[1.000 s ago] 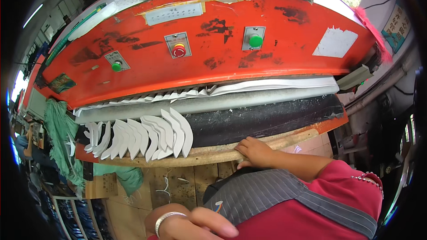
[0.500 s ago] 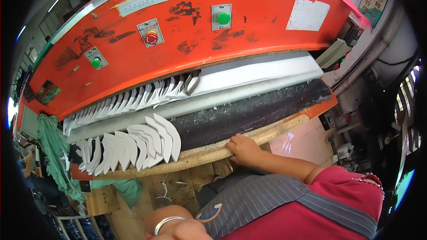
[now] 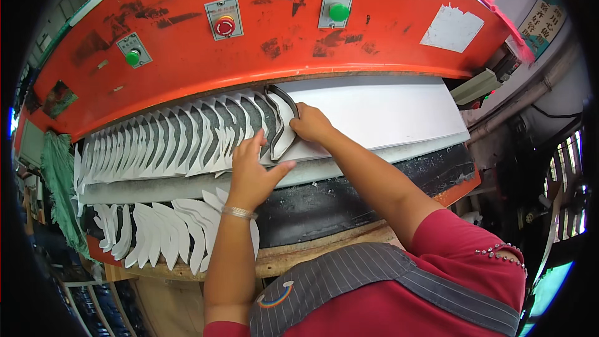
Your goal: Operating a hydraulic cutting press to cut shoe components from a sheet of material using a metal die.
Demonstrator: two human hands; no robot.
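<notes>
My right hand [image 3: 312, 123] grips the right edge of a curved black-rimmed cutting die [image 3: 286, 95] that stands on a white sheet [image 3: 374, 109]. White material fills the die's outline. Just left of it, my left hand [image 3: 251, 178] hovers with fingers spread, holding nothing. Beneath and beyond that hand, a row of wavy white strips [image 3: 168, 137] with dark gaps between them lies on the machine bed. On the near ledge lie stacks of cut curved white pieces [image 3: 165, 228], partly hidden by my left forearm.
A red machine housing [image 3: 274, 43] spans the back, with green buttons [image 3: 339, 12] and a red stop button [image 3: 224, 25]. Along the front runs a dark ledge [image 3: 324, 206] with a worn wooden edge [image 3: 293, 259]. Green cloth [image 3: 59, 187] hangs at the left.
My right hand has left the wooden edge and taken hold of the die. My left hand has risen from near my body to over the bed. The strips and sheet sit further out from under the housing.
</notes>
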